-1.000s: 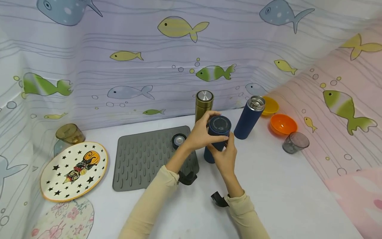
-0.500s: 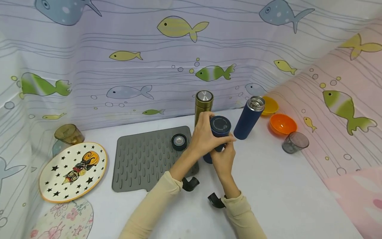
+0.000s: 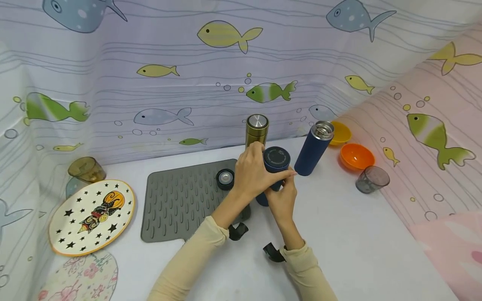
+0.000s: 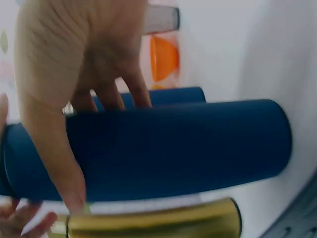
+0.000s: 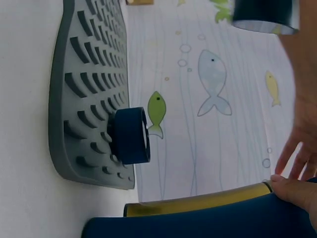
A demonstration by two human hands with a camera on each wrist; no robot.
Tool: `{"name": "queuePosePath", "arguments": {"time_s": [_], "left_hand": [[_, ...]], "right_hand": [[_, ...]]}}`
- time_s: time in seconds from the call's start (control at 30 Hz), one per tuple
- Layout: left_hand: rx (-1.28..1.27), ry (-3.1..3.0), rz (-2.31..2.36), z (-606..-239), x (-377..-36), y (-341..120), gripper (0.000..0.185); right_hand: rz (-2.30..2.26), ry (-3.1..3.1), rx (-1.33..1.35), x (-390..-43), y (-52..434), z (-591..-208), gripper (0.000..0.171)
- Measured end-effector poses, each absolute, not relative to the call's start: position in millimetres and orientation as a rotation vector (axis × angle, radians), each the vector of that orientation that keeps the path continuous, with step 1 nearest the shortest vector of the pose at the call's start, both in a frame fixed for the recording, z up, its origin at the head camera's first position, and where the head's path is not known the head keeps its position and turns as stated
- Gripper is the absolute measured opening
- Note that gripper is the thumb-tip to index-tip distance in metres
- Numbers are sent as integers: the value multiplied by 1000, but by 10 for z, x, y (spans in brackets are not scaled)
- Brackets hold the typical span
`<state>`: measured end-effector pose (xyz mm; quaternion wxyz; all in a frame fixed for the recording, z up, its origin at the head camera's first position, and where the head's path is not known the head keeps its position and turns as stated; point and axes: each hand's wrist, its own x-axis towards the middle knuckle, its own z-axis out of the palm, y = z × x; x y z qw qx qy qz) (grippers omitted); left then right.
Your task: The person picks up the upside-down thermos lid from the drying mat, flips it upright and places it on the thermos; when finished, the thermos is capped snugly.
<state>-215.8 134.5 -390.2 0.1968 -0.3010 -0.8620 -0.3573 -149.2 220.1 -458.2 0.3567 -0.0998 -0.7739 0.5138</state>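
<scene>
— While the head view looks down on me, what do you make of my hands?

— Your left hand [image 3: 253, 172] wraps the top of the blue flask [image 3: 272, 173] just under its cap [image 3: 276, 156], and your right hand [image 3: 283, 196] grasps the body lower down. The flask stands at the right edge of the mat [image 3: 180, 198], in front of the gold flask [image 3: 256, 131]; a second, open blue flask [image 3: 313, 147] stands just to the right.

— And a loose lid [image 3: 225, 179] lies on the mat beside my left hand. From my left wrist?

— Your fingers [image 4: 59, 144] curl over the blue flask [image 4: 173, 148], gripping it. The gold flask [image 4: 153, 225] runs right alongside, close enough that I cannot tell if they touch.

— My right wrist?

— Only your fingertips [image 5: 297, 191] on the blue flask [image 5: 198, 223]. The gold flask [image 5: 198, 203], the lid [image 5: 131, 136] and the mat [image 5: 84, 99] show beyond.

— What worries you?

— I judge that if you twist hard, your left knuckles could knock the gold flask over. If your right hand slips, the body would turn with the cap, and the base could skid off the mat's edge.
</scene>
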Motion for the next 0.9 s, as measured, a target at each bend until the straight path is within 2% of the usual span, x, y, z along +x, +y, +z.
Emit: {"name": "queuePosePath", "arguments": {"time_s": [0.17, 0.3, 0.4, 0.43, 0.57, 0.77, 0.83, 0.9], "left_hand": [[-1133, -2489, -1535, -3942, -2290, 1184, 80], [-1323, -2396, -2041, -3965, -2433, 1094, 106], [-1357, -2369, -2097, -3984, -2451, 1117, 121], [-1356, -2356, -2110, -3994, -2449, 1131, 118], [-1406, -2243, -2309, -4021, -2453, 1139, 85], [-1378, -2295, -2203, -4006, -2411, 1162, 87], [-1399, -2243, -2251, -4010, -2405, 1186, 80], [-1418, -2210, -2303, -4005, -2398, 1202, 81]], "right_hand": [[1335, -2017, -245, -1492, 2220, -4586, 70], [1365, -2037, -252, -1491, 2243, -4589, 78], [1368, -2044, -242, -1491, 2255, -4590, 76], [1370, -2046, -241, -1491, 2257, -4589, 76], [1403, -2051, -227, -1488, 2257, -4578, 77], [1413, -2053, -235, -1481, 2264, -4567, 74], [1413, -2050, -235, -1482, 2268, -4562, 75], [1419, -2048, -234, -1484, 2272, -4555, 75]]}}
